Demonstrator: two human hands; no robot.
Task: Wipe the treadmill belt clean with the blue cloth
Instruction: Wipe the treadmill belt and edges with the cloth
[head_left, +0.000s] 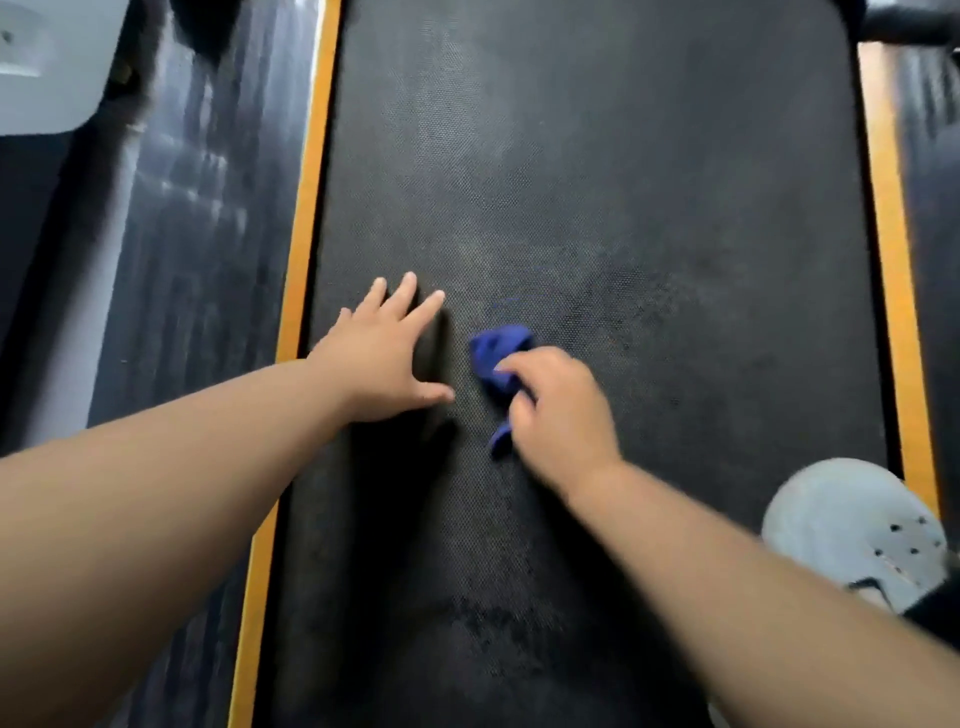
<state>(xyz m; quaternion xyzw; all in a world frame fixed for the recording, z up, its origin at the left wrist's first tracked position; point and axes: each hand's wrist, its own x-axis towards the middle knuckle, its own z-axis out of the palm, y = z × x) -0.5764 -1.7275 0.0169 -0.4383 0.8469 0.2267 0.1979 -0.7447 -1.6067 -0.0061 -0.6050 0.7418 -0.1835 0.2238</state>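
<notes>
The black textured treadmill belt (597, 182) fills the middle of the view, with pale dusty smears and darker patches on it. My right hand (558, 410) is closed on a bunched blue cloth (498, 353) and presses it against the belt near the centre. Part of the cloth sticks out ahead of my fingers and a tail shows below my thumb. My left hand (384, 358) lies flat on the belt just left of the cloth, fingers spread, holding nothing.
Orange strips (306, 208) border the belt on both sides (888, 260). Dark ribbed side rails lie outside them. A grey perforated shoe (852, 525) rests at the belt's right edge. A white object (47, 62) sits at the top left.
</notes>
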